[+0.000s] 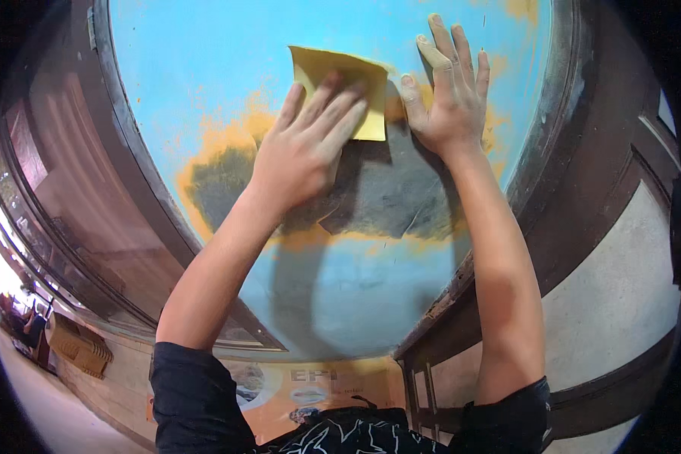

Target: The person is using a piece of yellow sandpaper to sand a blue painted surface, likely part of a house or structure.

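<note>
A yellow sheet of sandpaper (374,125) lies against a blue-painted panel (197,60), its upper left corner lifting away. My left hand (303,147) presses the sheet to the surface with its fingers spread over it; the fingertips are slightly blurred. To the right, my right hand (450,106) rests open on the panel, fingers apart and holding nothing, with pale dust on the fingertips. Below both hands is a dark grey worn patch (386,197) ringed with orange, where the blue coat is gone.
Dark frame members (132,129) border the panel on both sides. Brown slatted woodwork stands at the left, and pale panels in dark framing (620,280) at the right. A printed orange sheet (371,386) lies below the panel. At the far left is a brown ridged object (76,344).
</note>
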### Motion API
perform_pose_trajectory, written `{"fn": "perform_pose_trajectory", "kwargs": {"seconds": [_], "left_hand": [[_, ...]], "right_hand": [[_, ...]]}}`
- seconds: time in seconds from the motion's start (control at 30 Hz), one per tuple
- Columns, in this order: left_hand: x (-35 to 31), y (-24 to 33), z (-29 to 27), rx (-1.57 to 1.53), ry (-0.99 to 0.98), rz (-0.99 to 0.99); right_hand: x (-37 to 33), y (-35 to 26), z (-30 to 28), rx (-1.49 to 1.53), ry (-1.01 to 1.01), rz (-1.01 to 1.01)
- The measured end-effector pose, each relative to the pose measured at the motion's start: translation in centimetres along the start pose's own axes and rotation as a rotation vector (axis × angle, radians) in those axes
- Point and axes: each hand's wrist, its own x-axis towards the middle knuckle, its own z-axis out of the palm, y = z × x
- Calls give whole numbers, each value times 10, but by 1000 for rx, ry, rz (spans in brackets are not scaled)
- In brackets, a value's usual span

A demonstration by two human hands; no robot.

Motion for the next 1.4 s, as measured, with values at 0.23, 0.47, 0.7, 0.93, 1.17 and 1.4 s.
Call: {"fn": "perform_pose_trajectory", "kwargs": {"seconds": [0.23, 0.47, 0.7, 0.93, 1.17, 1.4], "left_hand": [[36, -22, -16, 41, 93, -72], [19, 14, -3, -22, -4, -28], [39, -17, -24, -37, 77, -137], [12, -2, -5, -14, 36, -111], [3, -7, -10, 71, -26, -78], [-22, -13, -11, -45, -26, -129]], "right_hand": [[-5, 6, 3, 10, 4, 15], [-5, 9, 0, -11, 14, 13], [-5, 11, 0, -13, 12, 17], [-7, 11, -3, 24, -5, 13], [-8, 9, -1, 15, -16, 22], [-7, 8, 4, 24, 6, 12]]}}
